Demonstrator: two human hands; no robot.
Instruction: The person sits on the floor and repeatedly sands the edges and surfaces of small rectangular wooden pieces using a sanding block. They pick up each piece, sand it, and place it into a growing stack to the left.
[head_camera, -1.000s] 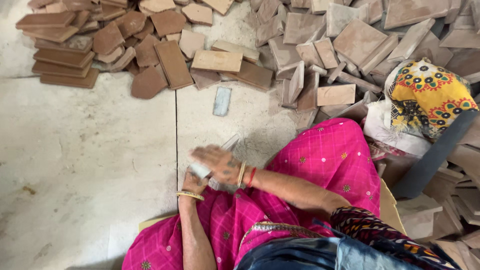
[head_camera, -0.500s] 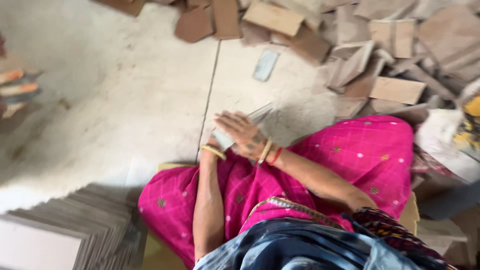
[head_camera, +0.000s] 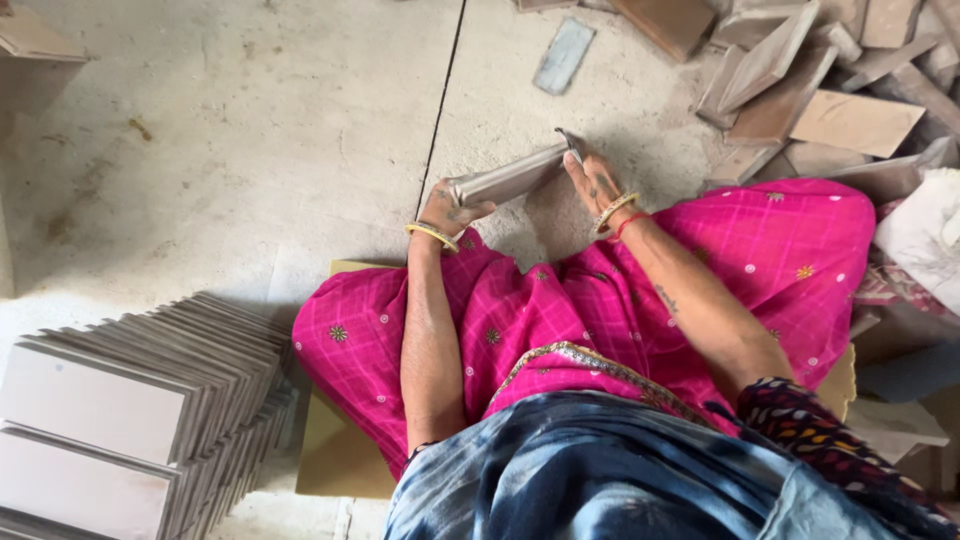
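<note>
Bare concrete floor (head_camera: 250, 150), seated above it: small stack of grey tiles (head_camera: 512, 178) clamped endwise between left hand (head_camera: 450, 212) and right hand (head_camera: 592, 180), squaring edges, over pink-clad knees.

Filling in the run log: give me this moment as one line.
left hand: grips tile end | right hand: grips other end | grey tile: held above concrete floor | tile stack: at left

Bare concrete floor (head_camera: 250, 150) open ahead-left; tile heap (head_camera: 820, 80) blocks right, stacked tiles (head_camera: 130, 400) near-left.
</note>
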